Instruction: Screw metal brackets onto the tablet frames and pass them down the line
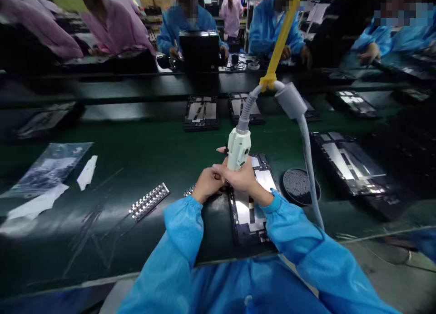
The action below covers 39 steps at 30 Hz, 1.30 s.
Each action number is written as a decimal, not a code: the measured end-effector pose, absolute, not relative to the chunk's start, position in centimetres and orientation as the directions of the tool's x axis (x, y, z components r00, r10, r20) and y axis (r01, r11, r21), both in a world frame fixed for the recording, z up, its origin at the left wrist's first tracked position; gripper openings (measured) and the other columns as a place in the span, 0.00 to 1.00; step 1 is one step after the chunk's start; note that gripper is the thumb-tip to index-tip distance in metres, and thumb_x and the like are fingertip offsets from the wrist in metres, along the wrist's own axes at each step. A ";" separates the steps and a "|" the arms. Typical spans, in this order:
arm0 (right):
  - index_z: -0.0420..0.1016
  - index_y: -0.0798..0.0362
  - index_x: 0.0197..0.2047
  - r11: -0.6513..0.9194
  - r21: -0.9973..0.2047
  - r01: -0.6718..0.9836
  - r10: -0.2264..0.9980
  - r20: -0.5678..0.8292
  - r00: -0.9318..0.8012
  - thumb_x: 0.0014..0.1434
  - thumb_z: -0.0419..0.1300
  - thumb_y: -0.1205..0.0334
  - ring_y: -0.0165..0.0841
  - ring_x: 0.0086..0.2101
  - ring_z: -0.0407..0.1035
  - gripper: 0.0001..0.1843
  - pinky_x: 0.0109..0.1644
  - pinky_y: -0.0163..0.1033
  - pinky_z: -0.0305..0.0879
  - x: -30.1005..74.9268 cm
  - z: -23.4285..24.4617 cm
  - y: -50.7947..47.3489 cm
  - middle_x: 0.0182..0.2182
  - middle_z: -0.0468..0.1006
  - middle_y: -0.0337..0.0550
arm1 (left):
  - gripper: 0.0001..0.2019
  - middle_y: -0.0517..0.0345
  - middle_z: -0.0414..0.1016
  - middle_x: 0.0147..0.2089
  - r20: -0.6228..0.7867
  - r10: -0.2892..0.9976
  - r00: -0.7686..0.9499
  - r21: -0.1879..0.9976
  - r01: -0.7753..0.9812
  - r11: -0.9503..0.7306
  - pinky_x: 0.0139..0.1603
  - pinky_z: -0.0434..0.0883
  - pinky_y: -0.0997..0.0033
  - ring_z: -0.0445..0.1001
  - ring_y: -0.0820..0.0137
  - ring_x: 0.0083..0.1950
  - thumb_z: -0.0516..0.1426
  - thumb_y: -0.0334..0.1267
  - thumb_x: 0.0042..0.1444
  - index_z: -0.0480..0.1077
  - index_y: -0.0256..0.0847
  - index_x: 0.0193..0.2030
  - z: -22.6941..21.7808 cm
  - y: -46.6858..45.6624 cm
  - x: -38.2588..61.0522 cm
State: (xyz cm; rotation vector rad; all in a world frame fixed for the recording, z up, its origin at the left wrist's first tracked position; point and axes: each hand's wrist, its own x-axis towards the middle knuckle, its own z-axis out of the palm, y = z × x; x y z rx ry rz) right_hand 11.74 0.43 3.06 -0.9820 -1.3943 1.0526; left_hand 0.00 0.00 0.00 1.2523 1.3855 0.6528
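My right hand [244,176] is wrapped round the lower body of a white electric screwdriver [239,148], which hangs from a yellow strap on a grey cable. The screwdriver stands nearly upright over the left edge of an opened tablet-like device [243,214] with silver panels and a black frame. My left hand [208,183] is closed, its fingertips together against the right hand near the tool's lower end. What it pinches, if anything, is hidden, as is the screwdriver's tip. A second small strip of parts [189,191] peeks out beside my left wrist.
A round black dish of small screws [300,186] stands right of the device, close to the cable [308,155]. A strip of small parts [150,201] and a clear plastic bag [51,166] lie left. More opened devices [201,113] line the bench; co-workers sit opposite.
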 end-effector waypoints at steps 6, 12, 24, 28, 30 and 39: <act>0.75 0.53 0.40 0.269 -0.963 0.016 0.960 0.267 -0.081 0.46 0.69 0.58 0.31 0.22 0.66 0.17 0.30 0.39 0.67 12.0 2.7 0.4 0.17 0.69 0.32 | 0.03 0.61 0.72 0.21 -0.342 0.927 0.156 0.908 0.308 0.284 0.16 0.67 0.80 0.71 0.74 0.21 0.58 0.26 0.41 0.67 0.35 0.23 -0.4 0.0 0.0; 0.73 0.53 0.35 0.340 -0.939 0.050 0.936 0.333 -0.111 0.47 0.67 0.59 0.32 0.25 0.69 0.12 0.32 0.39 0.69 11.9 2.2 0.0 0.21 0.72 0.36 | 0.07 0.58 0.74 0.24 -0.326 0.923 0.204 0.926 0.267 0.268 0.20 0.69 0.76 0.71 0.74 0.22 0.62 0.36 0.42 0.71 0.35 0.27 0.1 -0.2 -0.3; 0.74 0.54 0.36 0.371 -0.925 0.083 0.929 0.371 -0.008 0.48 0.65 0.57 0.28 0.22 0.65 0.13 0.28 0.35 0.65 11.6 2.8 -0.8 0.21 0.70 0.34 | 0.34 0.47 0.78 0.37 -0.152 0.982 -0.110 0.515 0.840 0.173 0.35 0.71 0.59 0.75 0.57 0.33 0.57 0.65 0.41 0.75 0.36 0.43 -0.6 -5.0 -10.5; 0.74 0.54 0.41 0.372 -0.927 -0.046 0.927 0.368 0.070 0.47 0.68 0.58 0.27 0.20 0.64 0.18 0.26 0.34 0.66 16.2 5.1 -1.6 0.18 0.69 0.31 | 0.34 0.50 0.78 0.35 -0.204 0.972 -0.117 0.519 0.829 0.208 0.33 0.72 0.59 0.75 0.56 0.34 0.59 0.67 0.34 0.74 0.39 0.39 -1.2 -5.0 -10.2; 0.73 0.53 0.39 0.394 -0.916 -0.076 0.912 0.379 0.154 0.48 0.68 0.59 0.26 0.17 0.64 0.16 0.23 0.34 0.66 19.9 5.6 -1.8 0.17 0.69 0.30 | 0.34 0.51 0.79 0.34 -0.264 0.952 -0.154 0.555 0.783 0.281 0.32 0.73 0.60 0.76 0.55 0.34 0.61 0.66 0.29 0.74 0.40 0.38 -0.5 -4.9 -9.7; 0.72 0.53 0.38 0.393 -0.919 0.043 0.821 0.371 0.434 0.47 0.67 0.64 0.27 0.13 0.62 0.14 0.20 0.36 0.62 28.8 2.1 0.4 0.12 0.68 0.27 | 0.24 0.57 0.82 0.33 -0.369 0.920 -0.133 0.744 0.551 0.378 0.45 0.78 0.63 0.80 0.56 0.39 0.64 0.52 0.21 0.75 0.45 0.30 0.9 -3.8 -9.5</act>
